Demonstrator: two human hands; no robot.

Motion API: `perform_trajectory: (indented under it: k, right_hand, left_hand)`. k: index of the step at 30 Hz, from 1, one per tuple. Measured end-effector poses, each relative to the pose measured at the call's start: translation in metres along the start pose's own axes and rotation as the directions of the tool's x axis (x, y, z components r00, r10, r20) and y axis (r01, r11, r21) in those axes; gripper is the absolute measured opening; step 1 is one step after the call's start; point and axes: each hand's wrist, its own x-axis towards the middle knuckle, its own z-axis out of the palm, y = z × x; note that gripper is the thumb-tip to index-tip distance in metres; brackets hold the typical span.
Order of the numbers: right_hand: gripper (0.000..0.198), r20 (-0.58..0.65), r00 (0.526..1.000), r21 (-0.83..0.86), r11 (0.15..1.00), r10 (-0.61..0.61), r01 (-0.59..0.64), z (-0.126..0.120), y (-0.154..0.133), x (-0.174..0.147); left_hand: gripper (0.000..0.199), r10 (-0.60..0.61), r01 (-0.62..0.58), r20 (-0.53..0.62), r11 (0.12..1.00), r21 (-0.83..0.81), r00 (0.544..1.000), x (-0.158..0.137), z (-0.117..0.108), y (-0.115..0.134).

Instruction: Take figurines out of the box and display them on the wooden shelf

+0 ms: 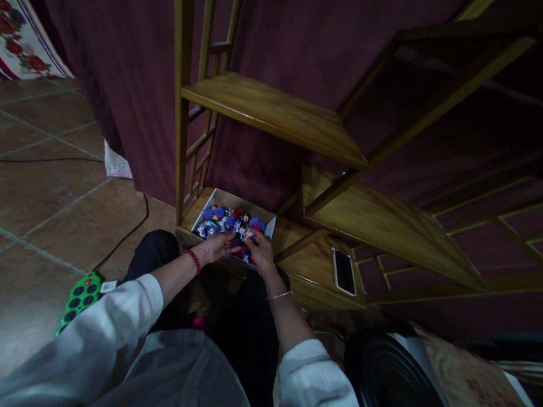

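A white open box (269, 226) stands on the low wooden shelf in front of me, filled with many small toy figures (224, 219) in blue, white, red and black. Over its near edge, my left hand (218, 247) is closed around a small dark piece (236, 240), whose kind I cannot make out. Close beside it, my right hand (261, 251) pinches a small pinkish-white figure (250, 233) between thumb and fingers. Both hands almost meet above the figures, and the fingers partly hide what they hold.
A white-framed phone or tablet (344, 271) lies right of the box. Wooden shelf boards (275, 111) and slanted posts rise above. On the tiled floor at left sits a green power strip (80, 300) with a black cable. A round black object (398, 388) is at lower right.
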Motion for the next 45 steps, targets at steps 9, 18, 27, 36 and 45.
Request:
perform_trajectory:
  k: [9,18,27,36,45]
  right_hand:
    - [0.043,-0.007,0.998,0.099,0.993,0.063,-0.062,-0.001,-0.014,-0.004]
    - [0.042,0.04,0.997,0.133,0.988,0.071,-0.076,-0.002,-0.018,-0.004]
    - [0.038,0.14,0.99,0.03,0.999,0.031,-0.036,-0.01,-0.024,-0.003]
    - [0.034,0.167,0.986,0.004,1.0,-0.025,0.024,-0.011,-0.026,0.0]
    - [0.039,0.148,0.989,-0.021,1.0,0.013,-0.01,-0.009,-0.024,0.002]
  left_hand:
    - [0.009,0.016,-0.014,0.076,0.999,-0.031,0.997,0.0,-0.002,-0.001]
    - [0.008,0.028,-0.026,0.075,0.999,-0.026,0.997,-0.003,-0.004,-0.001]
    - [0.005,0.031,-0.03,0.057,0.999,-0.025,0.998,0.0,-0.005,-0.002]
    - [0.008,0.026,-0.022,0.074,0.998,-0.05,0.997,0.001,-0.008,-0.002]
    - [0.01,0.007,0.0,0.079,0.996,-0.089,0.997,-0.002,-0.007,0.001]
